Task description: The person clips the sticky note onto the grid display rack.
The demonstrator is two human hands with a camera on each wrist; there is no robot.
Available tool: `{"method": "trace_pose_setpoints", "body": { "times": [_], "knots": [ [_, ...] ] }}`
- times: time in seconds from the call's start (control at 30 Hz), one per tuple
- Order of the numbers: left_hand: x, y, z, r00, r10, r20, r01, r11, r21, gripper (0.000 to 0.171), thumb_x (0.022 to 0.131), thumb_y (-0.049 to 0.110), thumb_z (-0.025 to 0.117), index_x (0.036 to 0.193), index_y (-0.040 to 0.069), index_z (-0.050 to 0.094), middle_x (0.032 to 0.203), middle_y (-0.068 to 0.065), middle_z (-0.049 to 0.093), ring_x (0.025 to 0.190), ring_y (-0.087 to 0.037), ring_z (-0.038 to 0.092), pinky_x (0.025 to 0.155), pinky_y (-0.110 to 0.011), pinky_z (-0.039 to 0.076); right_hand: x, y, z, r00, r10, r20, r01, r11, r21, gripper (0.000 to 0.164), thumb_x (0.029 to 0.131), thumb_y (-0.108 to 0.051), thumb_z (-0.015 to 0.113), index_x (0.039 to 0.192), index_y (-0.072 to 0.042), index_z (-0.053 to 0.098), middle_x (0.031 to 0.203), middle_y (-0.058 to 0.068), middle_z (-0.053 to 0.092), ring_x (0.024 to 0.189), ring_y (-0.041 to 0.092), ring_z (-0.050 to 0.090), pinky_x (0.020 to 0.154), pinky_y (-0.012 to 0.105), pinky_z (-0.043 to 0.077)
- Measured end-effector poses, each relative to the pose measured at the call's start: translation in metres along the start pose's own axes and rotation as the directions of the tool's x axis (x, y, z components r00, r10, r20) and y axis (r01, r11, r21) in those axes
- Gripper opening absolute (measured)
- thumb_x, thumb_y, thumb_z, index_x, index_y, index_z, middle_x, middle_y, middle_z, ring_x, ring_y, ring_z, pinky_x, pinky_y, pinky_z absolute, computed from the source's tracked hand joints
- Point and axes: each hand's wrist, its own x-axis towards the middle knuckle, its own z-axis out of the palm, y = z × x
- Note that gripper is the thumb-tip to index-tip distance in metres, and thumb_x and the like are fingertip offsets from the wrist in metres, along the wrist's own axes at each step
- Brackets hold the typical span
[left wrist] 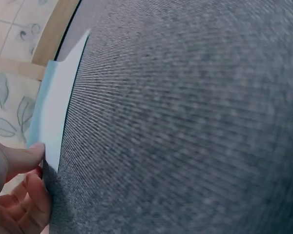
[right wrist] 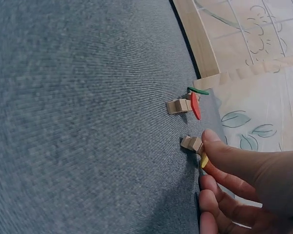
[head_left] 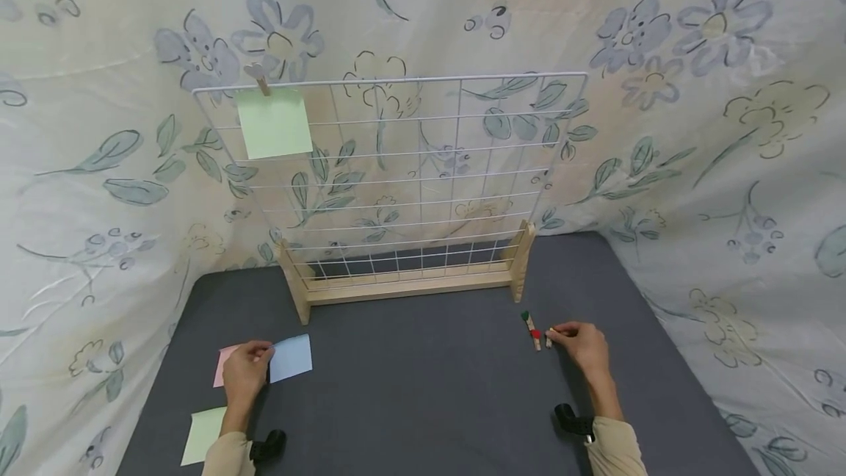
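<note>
My left hand (head_left: 246, 373) pinches the near-left corner of a blue paper sheet (head_left: 291, 358) between thumb and fingers. In the left wrist view that blue sheet (left wrist: 58, 102) stands tilted above the dark cloth. A pink sheet (head_left: 225, 360) lies partly hidden behind this hand, and a pale green sheet (head_left: 203, 435) lies nearer, by the wrist. On the other side, my right hand (head_left: 583, 347) pinches a small wooden clothespin (right wrist: 192, 144) with a yellow ornament (right wrist: 204, 160). Close beside it lie a clothespin with a red ornament (right wrist: 195, 106) and another with a green ornament (right wrist: 198, 91).
A white wire grid (head_left: 456, 114) stands upright in a wooden base (head_left: 410, 286) at the back of the dark table (head_left: 423, 388). At its top left, a clothespin (head_left: 264, 85) holds a pale green sheet (head_left: 275, 123). Floral cloth (head_left: 661, 189) surrounds the table.
</note>
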Motion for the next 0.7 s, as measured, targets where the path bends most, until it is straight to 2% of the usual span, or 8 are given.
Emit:
{"method": "trace_pose_setpoints", "body": {
  "times": [0.1, 0.2, 0.3, 0.43, 0.57, 0.7],
  "knots": [
    [-0.001, -0.001, 0.000, 1.000, -0.001, 0.005, 0.001, 1.000, -0.011, 0.006, 0.085, -0.002, 0.071, 0.082, -0.007, 0.071, 0.068, -0.015, 0.066, 0.054, -0.016, 0.051, 0.043, -0.024, 0.035, 0.000, -0.001, 0.000, 1.000, 0.002, 0.009, -0.002, 1.000, -0.012, 0.029, 0.082, -0.023, 0.081, 0.090, 0.004, 0.075, 0.084, 0.018, 0.071, 0.070, 0.027, 0.063, 0.058, 0.041, 0.051],
    [-0.001, -0.001, -0.002, 0.999, -0.018, 0.044, 0.020, 0.999, -0.040, 0.006, 0.086, -0.001, 0.070, 0.085, -0.007, 0.071, 0.069, -0.015, 0.065, 0.048, -0.015, 0.051, 0.038, -0.023, 0.038, 0.001, 0.000, 0.000, 1.000, -0.008, 0.001, 0.008, 1.000, 0.008, 0.029, 0.081, -0.023, 0.081, 0.089, 0.004, 0.074, 0.082, 0.016, 0.072, 0.069, 0.027, 0.064, 0.057, 0.038, 0.051],
    [-0.001, -0.001, -0.004, 0.995, -0.040, 0.096, 0.049, 0.995, -0.087, 0.007, 0.088, -0.002, 0.069, 0.089, -0.008, 0.070, 0.069, -0.016, 0.064, 0.044, -0.016, 0.052, 0.035, -0.024, 0.044, 0.001, 0.001, 0.000, 1.000, -0.026, -0.015, 0.026, 0.999, 0.048, 0.031, 0.083, -0.021, 0.080, 0.096, 0.005, 0.072, 0.085, 0.018, 0.073, 0.076, 0.032, 0.067, 0.060, 0.040, 0.054],
    [0.001, 0.000, -0.005, 0.985, -0.079, 0.153, 0.105, 0.980, -0.172, 0.010, 0.090, -0.002, 0.067, 0.096, -0.010, 0.069, 0.075, -0.018, 0.066, 0.051, -0.013, 0.056, 0.038, -0.024, 0.052, -0.002, 0.001, 0.000, 0.998, -0.043, -0.045, 0.046, 0.995, 0.086, 0.035, 0.085, -0.020, 0.078, 0.108, 0.006, 0.071, 0.094, 0.022, 0.072, 0.087, 0.038, 0.068, 0.067, 0.045, 0.057],
    [0.004, 0.003, -0.005, 0.976, -0.116, 0.185, 0.167, 0.942, -0.290, 0.015, 0.092, -0.002, 0.065, 0.103, -0.013, 0.067, 0.084, -0.022, 0.069, 0.059, -0.009, 0.062, 0.045, -0.027, 0.058, -0.003, 0.000, -0.003, 0.996, -0.053, -0.071, 0.060, 0.994, 0.089, 0.034, 0.084, -0.020, 0.079, 0.106, 0.005, 0.073, 0.096, 0.022, 0.072, 0.087, 0.038, 0.068, 0.066, 0.043, 0.057],
    [0.007, 0.011, -0.006, 0.962, -0.139, 0.236, 0.230, 0.879, -0.418, 0.021, 0.094, -0.001, 0.063, 0.110, -0.015, 0.063, 0.089, -0.020, 0.071, 0.064, -0.011, 0.068, 0.053, -0.031, 0.061, -0.001, -0.006, -0.007, 0.996, -0.068, -0.059, 0.074, 0.992, 0.100, 0.029, 0.086, -0.020, 0.077, 0.104, 0.003, 0.075, 0.097, 0.021, 0.072, 0.086, 0.035, 0.068, 0.062, 0.036, 0.056]
  ]
}}
